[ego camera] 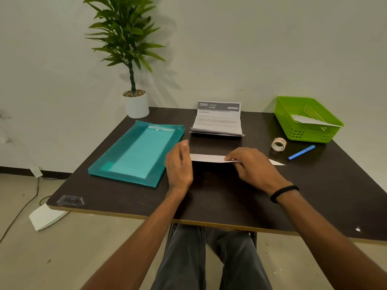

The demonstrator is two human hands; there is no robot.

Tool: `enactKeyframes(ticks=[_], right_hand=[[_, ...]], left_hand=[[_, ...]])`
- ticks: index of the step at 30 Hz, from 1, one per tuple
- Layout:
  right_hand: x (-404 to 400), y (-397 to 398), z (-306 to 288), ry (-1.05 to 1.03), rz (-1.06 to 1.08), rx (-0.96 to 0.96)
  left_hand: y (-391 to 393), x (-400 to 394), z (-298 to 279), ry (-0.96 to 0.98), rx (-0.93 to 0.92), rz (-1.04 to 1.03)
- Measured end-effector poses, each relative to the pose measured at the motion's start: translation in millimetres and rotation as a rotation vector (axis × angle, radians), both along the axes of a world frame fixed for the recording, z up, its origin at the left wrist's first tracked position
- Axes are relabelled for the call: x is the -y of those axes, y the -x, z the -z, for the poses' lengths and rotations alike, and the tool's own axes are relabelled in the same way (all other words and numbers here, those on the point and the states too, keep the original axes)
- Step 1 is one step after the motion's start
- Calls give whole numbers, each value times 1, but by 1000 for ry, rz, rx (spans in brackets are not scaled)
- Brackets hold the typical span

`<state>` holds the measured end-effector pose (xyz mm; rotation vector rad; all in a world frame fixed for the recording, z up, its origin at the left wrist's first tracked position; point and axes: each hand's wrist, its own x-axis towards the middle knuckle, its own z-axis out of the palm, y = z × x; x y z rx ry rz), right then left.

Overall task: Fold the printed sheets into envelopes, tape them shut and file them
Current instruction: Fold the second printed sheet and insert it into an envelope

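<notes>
White folded sheet [211,158] at frame centre, on one dark table [230,195].
Right hand [251,164] pinches its edge; left hand [179,164] open beside it. One teal folder [136,151] left, one green basket [307,120], one tape roll [279,144], one blue pen [301,152] right.

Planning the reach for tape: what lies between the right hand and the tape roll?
In the head view, only the folded sheet's pointed end and bare table lie between the right hand and tape roll.
</notes>
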<state>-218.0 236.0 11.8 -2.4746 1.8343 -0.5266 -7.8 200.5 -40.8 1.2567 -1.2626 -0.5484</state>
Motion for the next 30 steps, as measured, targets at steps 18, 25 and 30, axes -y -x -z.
enactKeyframes(ticks=[18,25,30], right_hand=[[-30,-22,50,-212,-2,131],[-19,4,48,-321,209,-74],[-8,43,46,-342,274,-62]], left_hand=[[-4,-28,12,-213,1084,189],[-12,-28,9,-325,1047,226],[-12,-27,7,-324,1016,250]])
